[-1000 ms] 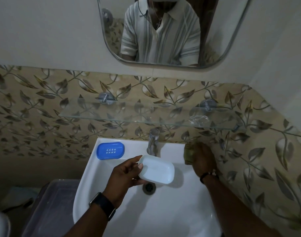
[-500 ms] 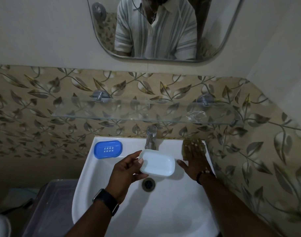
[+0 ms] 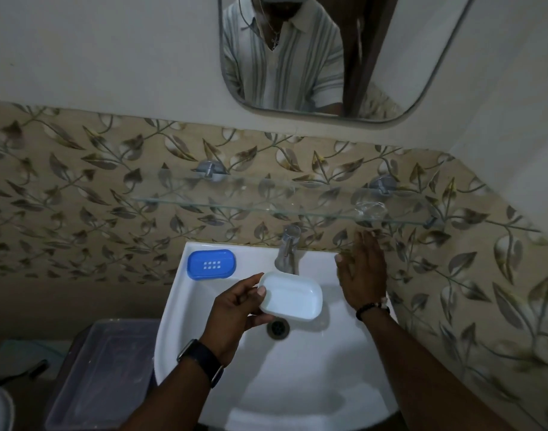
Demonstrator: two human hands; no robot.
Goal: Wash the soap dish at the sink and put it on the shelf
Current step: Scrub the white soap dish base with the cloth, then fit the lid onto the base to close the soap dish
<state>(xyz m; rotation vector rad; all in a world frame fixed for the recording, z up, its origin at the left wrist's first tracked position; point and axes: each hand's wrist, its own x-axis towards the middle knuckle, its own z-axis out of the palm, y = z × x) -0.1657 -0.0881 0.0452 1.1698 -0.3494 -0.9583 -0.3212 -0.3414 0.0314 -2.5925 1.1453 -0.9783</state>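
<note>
White plastic soap dish [image 3: 292, 296]: light, rigid, likely slippery wet. Your left hand [image 3: 235, 309] pinches its left rim; right hand [image 3: 362, 275] spread, empty. Hold by long edges.

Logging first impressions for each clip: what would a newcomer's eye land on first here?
Most likely the white soap dish, held by the left hand over the basin just below the tap. Next, the bright blue tray on the sink's back left corner. The right hand hovers open and empty at the right rim, under the glass shelf.
</note>
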